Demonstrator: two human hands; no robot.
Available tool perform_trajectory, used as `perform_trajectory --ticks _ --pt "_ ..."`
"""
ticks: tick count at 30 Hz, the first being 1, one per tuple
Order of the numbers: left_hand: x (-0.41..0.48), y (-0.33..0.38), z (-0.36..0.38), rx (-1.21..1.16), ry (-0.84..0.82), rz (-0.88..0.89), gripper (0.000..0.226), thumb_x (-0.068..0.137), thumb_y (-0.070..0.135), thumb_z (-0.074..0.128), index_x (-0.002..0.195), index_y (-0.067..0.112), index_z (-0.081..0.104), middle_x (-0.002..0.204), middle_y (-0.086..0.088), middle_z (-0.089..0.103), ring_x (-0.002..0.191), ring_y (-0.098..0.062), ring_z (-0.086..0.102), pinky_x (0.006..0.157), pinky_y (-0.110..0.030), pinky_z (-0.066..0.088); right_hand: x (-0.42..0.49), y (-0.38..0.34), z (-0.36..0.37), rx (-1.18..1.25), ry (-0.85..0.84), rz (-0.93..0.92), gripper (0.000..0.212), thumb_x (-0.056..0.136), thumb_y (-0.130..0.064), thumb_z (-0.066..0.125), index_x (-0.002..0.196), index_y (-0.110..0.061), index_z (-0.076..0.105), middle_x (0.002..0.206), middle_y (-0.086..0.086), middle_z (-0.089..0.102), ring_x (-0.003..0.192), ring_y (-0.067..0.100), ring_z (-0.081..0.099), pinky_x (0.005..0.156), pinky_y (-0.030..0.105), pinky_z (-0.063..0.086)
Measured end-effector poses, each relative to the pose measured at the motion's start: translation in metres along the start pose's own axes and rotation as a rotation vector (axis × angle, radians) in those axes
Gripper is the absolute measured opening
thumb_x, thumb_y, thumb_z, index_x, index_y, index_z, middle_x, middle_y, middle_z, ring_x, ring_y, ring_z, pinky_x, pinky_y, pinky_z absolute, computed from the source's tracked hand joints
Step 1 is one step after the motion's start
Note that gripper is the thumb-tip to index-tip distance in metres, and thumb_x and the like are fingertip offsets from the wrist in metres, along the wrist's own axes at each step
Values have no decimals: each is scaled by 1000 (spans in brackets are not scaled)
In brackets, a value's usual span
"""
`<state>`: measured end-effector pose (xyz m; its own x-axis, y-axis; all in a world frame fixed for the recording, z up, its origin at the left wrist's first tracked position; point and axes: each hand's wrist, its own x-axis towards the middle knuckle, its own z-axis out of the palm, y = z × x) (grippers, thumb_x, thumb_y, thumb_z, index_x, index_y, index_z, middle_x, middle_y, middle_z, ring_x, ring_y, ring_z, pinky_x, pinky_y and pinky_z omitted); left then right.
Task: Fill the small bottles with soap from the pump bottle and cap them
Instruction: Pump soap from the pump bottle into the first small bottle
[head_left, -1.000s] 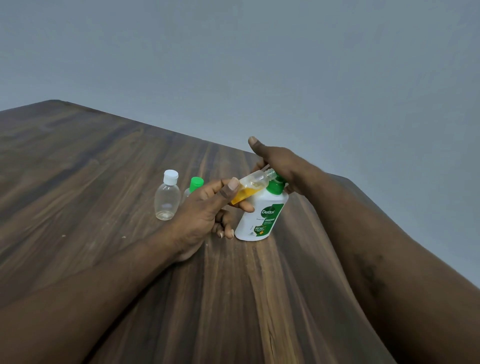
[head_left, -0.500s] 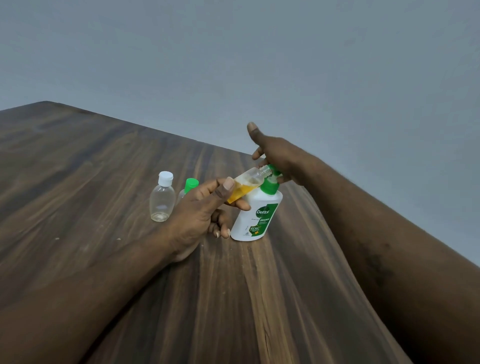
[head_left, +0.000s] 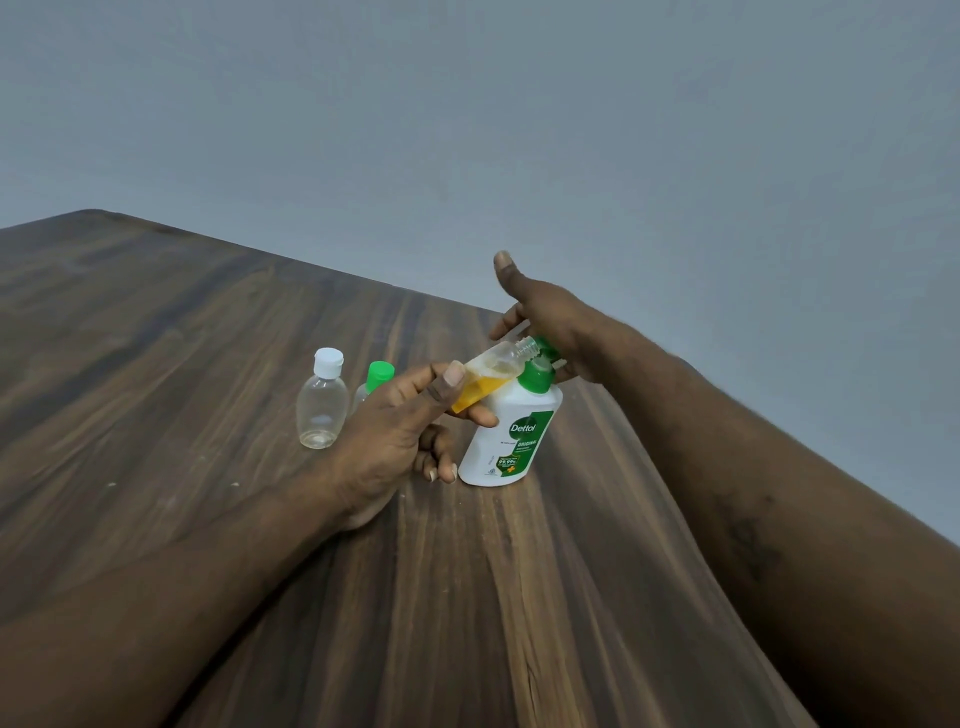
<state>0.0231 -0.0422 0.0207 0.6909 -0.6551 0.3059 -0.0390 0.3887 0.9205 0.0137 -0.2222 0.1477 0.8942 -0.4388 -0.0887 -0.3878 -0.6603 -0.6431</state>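
**Filling an uncapped small bottle at the pump spout**

Pinching the uncapped small bottle (head_left: 498, 364) between thumb and forefinger of the left hand (head_left: 400, 431), remaining fingers curling loosely underneath. Tilting it neck-up, open mouth meeting the green pump top (head_left: 536, 375) of the pump bottle (head_left: 511, 436). Showing orange soap (head_left: 475, 392) pooling in the lower part, roughly half full by the look of it.

Laying the right hand (head_left: 550, 322) over the pump from behind, fingers straight and spread, thumb lifting clear, gripping nothing. Pressing down or merely resting: not telling from this view.

Judging the step as mid-fill on this bottle. Calling next, most likely, for more strokes with the mouth held snug under the spout, then levelling the bottle before drawing it away, so as not to drip down the label. Capping to follow; no cap for it showing in view.

Standing upright just left of the left hand: a white-capped bottle (head_left: 322, 405), clear and looking empty, and beside it a green-capped bottle (head_left: 376, 376), mostly hiding behind the knuckles. Both waiting for their turn.

Working close to the far edge of the table (head_left: 182, 322), running diagonally just behind the right hand, grey wall (head_left: 519, 130) beyond. Offering broad open wood to the left and toward the body for setting bottles down. Guarding against any sideways shove on the pump bottle toward that near edge.
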Motion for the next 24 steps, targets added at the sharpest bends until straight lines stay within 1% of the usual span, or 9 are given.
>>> perform_trajectory --ticks 4,7,10,13,15,17,19,21,24 --pt "0 2 0 -4 -3 1 45 99 49 49 118 11 65 109 -11 76 49 -20 55 47 -26 41 0 -8 -17 57 24 15 94 89 -91 21 126 -16 63 127 12 66 118 30 61 107 54 48" --pt "-1 2 0 -7 -2 3 45 99 49 49 117 12 65 108 -11 76 49 -20 55 47 -26 40 2 -2 -10 17 35 12 89 93 -86 24 136 -15 59 119 3 65 118 28 60 106 52 48" --pt "-1 2 1 9 -8 -5 44 100 49 49 119 12 65 108 -10 76 49 -20 55 48 -27 40 4 7 3 36 -15 62 82 93 -85 34 123 -13 62 118 3 65 110 27 62 93 45 49" --pt "-1 1 0 15 -13 -15 43 102 47 48 120 13 65 108 -10 76 49 -19 55 48 -27 40 7 10 8 28 -14 57 74 91 -84 41 111 -16 63 114 4 67 105 27 64 89 44 49" --pt "-2 1 0 19 -11 -17 43 102 47 47 121 13 65 107 -10 76 49 -19 55 48 -27 40 9 10 8 28 -11 37 70 92 -84 41 110 -19 61 107 2 67 102 27 64 91 45 50" --pt "-2 0 -1 23 -11 -14 43 102 47 47 121 12 65 108 -10 76 49 -19 55 49 -27 40 8 11 9 30 0 16 66 94 -81 40 115 -21 59 101 -3 65 102 25 63 88 43 47" --pt "-2 0 -1 24 -13 -10 43 103 47 47 121 12 65 109 -10 76 50 -19 55 49 -27 40 4 9 8 39 27 12 70 94 -82 40 113 -18 63 103 -3 65 100 23 63 85 42 47" --pt "-2 1 -1 17 -18 -10 43 103 47 47 122 13 64 110 -11 75 51 -20 56 50 -28 41 1 5 2 33 47 4 75 92 -85 37 109 -18 66 106 -1 64 104 24 62 93 45 51" --pt "-1 2 0 15 -30 -1 44 100 48 48 121 14 64 111 -11 75 52 -21 55 51 -29 41 0 -2 -10 32 65 -25 82 90 -89 31 117 -19 64 111 1 67 111 25 63 102 49 51"
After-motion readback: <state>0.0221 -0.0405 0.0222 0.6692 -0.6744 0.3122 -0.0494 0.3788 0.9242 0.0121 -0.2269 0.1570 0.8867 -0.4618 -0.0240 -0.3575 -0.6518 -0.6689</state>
